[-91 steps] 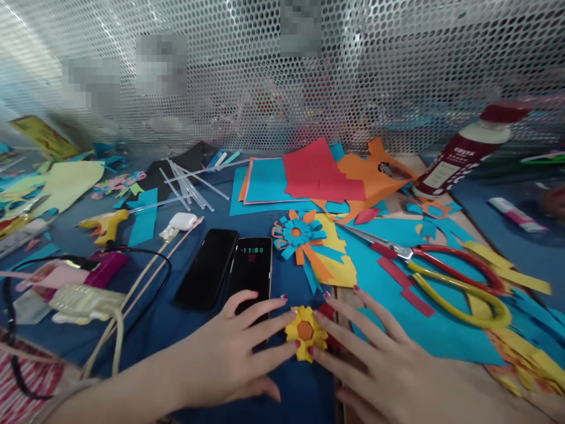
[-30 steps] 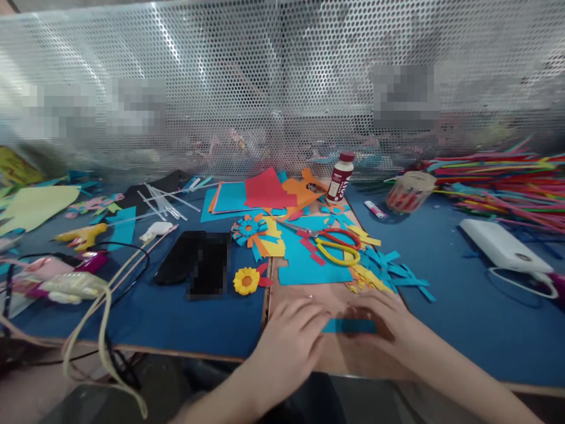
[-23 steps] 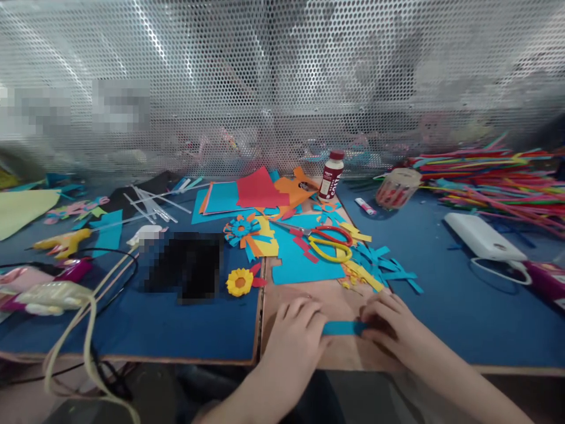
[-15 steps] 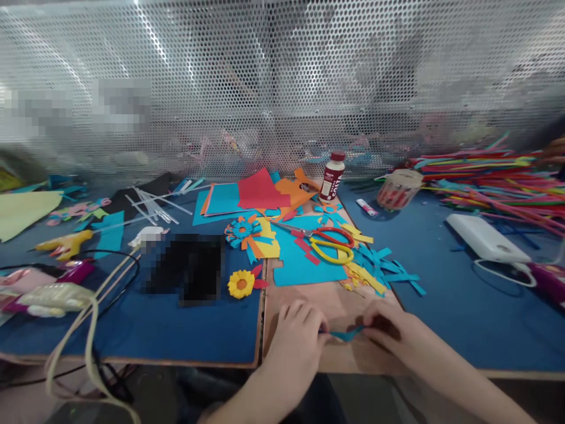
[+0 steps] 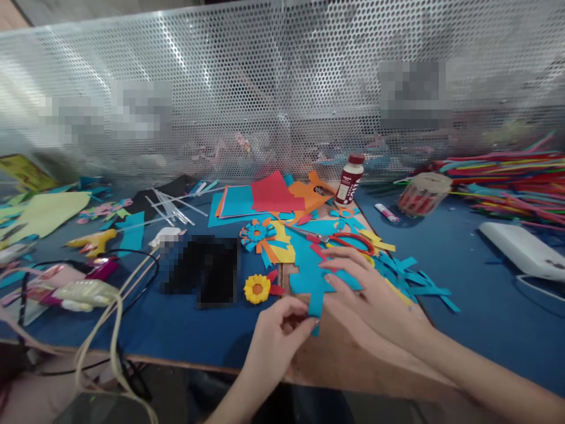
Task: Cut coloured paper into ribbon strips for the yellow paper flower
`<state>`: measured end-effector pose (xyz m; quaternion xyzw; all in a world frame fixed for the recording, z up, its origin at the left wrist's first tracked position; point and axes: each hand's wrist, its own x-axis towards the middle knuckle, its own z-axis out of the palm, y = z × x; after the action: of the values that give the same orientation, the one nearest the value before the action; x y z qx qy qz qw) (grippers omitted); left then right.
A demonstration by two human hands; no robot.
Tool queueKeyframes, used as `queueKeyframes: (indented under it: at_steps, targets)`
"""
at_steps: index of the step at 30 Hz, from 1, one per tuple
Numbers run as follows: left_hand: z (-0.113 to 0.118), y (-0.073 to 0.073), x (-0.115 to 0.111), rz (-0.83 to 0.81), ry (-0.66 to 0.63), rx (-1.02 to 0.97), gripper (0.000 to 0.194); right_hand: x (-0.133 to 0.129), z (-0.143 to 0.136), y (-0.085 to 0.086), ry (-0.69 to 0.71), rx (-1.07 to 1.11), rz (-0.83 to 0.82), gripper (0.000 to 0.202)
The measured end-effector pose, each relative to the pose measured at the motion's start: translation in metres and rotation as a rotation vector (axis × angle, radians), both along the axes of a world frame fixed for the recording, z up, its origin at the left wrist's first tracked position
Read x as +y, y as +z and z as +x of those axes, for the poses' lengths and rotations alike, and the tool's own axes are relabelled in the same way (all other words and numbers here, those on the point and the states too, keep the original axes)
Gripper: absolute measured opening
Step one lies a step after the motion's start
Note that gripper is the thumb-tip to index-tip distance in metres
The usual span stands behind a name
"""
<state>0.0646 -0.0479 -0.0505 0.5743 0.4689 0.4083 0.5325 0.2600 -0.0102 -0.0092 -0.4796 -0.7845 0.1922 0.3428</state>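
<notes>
My left hand (image 5: 276,341) pinches a narrow blue paper strip (image 5: 315,306) between thumb and fingers and holds it upright near the table's front edge. My right hand (image 5: 371,294) stretches forward with its fingers spread, lying on the blue paper sheet (image 5: 309,277) just short of the red and yellow scissors (image 5: 353,242). A yellow paper flower (image 5: 257,288) with an orange centre lies left of the strip. A blue and orange paper flower (image 5: 258,232) lies farther back.
Two dark phones (image 5: 205,272) lie left of the flower. Stacked coloured sheets (image 5: 265,197), a white bottle with a red cap (image 5: 348,179), a glue stick (image 5: 387,212), a glue gun (image 5: 95,241), cables (image 5: 110,324) and coloured strips (image 5: 507,171) surround the work spot. A perforated metal screen (image 5: 282,88) closes the back.
Both hands held the blue strip flat near the table edge. Now only my left hand holds it, turned upright, and my right hand has let go and moved forward onto the blue sheet.
</notes>
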Motion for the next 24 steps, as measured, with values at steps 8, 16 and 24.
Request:
queueKeyframes:
  at_steps: [8,16,24]
  targets:
    - [-0.008,0.000,-0.001,0.062,0.142,-0.052,0.013,-0.017,-0.016,-0.002,-0.061,-0.451,0.571,0.063]
    - [-0.014,-0.004,-0.001,0.157,0.182,0.118,0.013,-0.001,-0.026,-0.021,0.179,-0.243,0.184,0.049]
    - [-0.016,-0.003,-0.002,0.184,0.140,0.221,0.014,0.002,-0.037,-0.006,0.159,0.135,-0.395,0.031]
